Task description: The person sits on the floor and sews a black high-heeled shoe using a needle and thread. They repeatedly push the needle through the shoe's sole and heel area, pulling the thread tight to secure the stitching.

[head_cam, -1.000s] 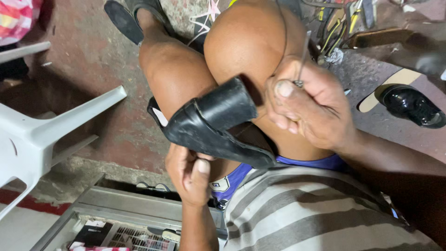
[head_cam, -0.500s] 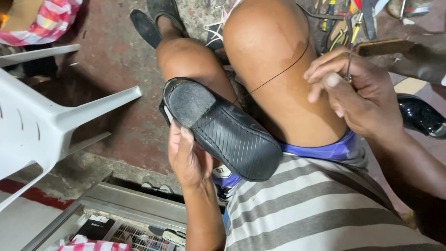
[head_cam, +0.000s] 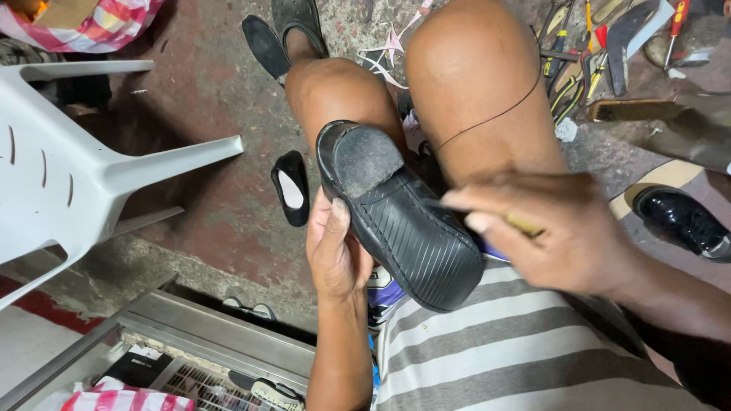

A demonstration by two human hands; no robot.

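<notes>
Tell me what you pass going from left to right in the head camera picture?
White chair → small black shoe on the floor → left hand → black shoe held sole up → right hand → shiny black shoe.

The person is wearing a grey and white striped shirt point(head_cam: 518, 342) and blue shorts point(head_cam: 487, 247). Both forearms and the knees are showing bare. A dark slip-on shoe point(head_cam: 297, 19) is covering one foot.
</notes>
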